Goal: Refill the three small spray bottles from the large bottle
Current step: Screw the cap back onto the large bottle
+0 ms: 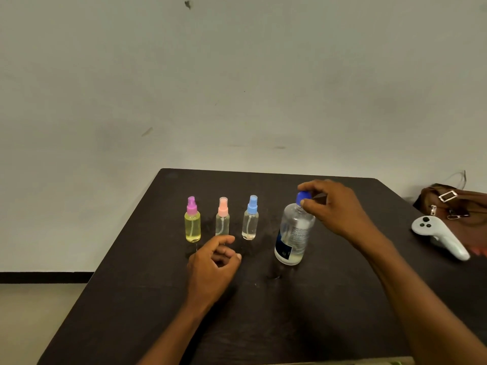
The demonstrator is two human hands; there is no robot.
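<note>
Two hands: right hand is pinching the blue cap on the upright large bottle; left hand, loosely curled and empty, is idling nearer the small spray bottles.

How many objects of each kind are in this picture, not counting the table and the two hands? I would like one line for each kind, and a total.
Small spray bottles: 3
Large bottle: 1
White controller: 1
Brown bag: 1
Total: 6
</note>
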